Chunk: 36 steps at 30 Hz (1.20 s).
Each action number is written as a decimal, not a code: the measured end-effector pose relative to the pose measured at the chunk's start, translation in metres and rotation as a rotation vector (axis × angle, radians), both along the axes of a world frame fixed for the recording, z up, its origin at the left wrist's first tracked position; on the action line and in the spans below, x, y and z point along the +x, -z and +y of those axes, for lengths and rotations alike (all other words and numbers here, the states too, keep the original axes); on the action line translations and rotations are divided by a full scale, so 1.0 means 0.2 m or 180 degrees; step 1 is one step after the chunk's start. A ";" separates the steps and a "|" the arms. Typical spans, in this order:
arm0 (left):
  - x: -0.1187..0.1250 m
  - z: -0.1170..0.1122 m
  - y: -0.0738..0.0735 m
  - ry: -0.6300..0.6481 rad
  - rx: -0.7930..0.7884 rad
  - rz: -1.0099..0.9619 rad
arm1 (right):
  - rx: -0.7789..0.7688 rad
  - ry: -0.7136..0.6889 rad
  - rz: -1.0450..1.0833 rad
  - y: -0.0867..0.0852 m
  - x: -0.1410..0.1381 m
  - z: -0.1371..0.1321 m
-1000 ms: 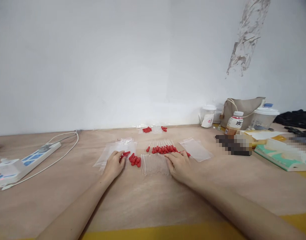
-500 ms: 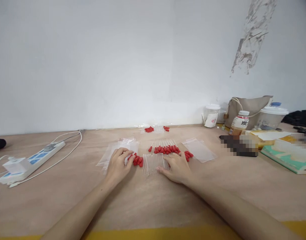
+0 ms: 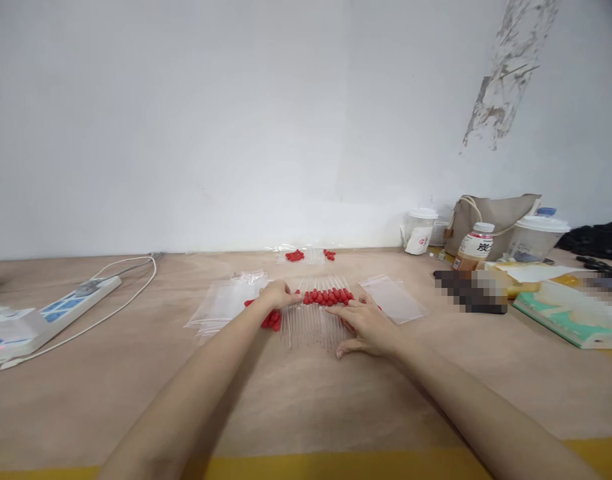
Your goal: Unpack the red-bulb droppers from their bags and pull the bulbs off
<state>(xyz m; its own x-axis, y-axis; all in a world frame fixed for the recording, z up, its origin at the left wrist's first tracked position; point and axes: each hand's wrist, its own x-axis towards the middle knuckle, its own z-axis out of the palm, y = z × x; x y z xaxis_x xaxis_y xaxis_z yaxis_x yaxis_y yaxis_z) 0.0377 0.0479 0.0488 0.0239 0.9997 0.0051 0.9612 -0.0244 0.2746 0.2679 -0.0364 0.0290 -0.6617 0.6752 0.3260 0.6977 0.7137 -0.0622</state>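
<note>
My left hand [image 3: 277, 295] reaches across the loose red rubber bulbs [image 3: 272, 321], its fingers closed at the red end of the leftmost dropper; part of that dropper is hidden. To its right lies a row of red-bulbed droppers [image 3: 329, 297], their clear tubes pointing away from me. Nearer to me, bare clear tubes [image 3: 306, 327] lie side by side. My right hand [image 3: 369, 325] is open at their right end, thumb and forefinger apart, with fingertips close to the red bulbs of the row. More red bulbs are mostly hidden behind it.
Clear plastic bags lie left [image 3: 221, 303] and right [image 3: 393, 300]. A bag with red bulbs [image 3: 295, 255] is near the wall. A power strip [image 3: 61, 313] with a white cable sits left. At right are a bottle [image 3: 475, 248], lidded cups, a grey bag and a green book [image 3: 561, 320].
My left hand has moved right and away from me, from the loose bulbs to the leftmost dropper. My right hand has shifted slightly right, its forefinger now extended. The view has turned slightly.
</note>
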 end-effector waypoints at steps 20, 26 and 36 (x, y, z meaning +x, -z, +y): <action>-0.08 -0.22 0.00 -0.0180 0.1026 -0.0260 | 0.0261 0.0251 0.0348 0.05 -0.08 -0.02; -0.17 -0.49 0.12 0.0854 0.1941 -0.0163 | 0.0999 0.0685 0.1198 0.06 -0.16 -0.08; -0.10 -0.57 0.19 0.1535 0.2301 -0.0085 | 0.1292 0.0167 0.0716 0.13 -0.24 -0.09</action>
<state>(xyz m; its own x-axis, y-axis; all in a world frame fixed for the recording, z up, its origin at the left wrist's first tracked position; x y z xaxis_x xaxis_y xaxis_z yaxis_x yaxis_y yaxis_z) 0.0168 -0.0663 0.0115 0.4349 0.6319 0.6415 0.7945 -0.6046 0.0569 0.2198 -0.0545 0.0021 -0.5127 0.4941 0.7021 0.7346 0.6758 0.0609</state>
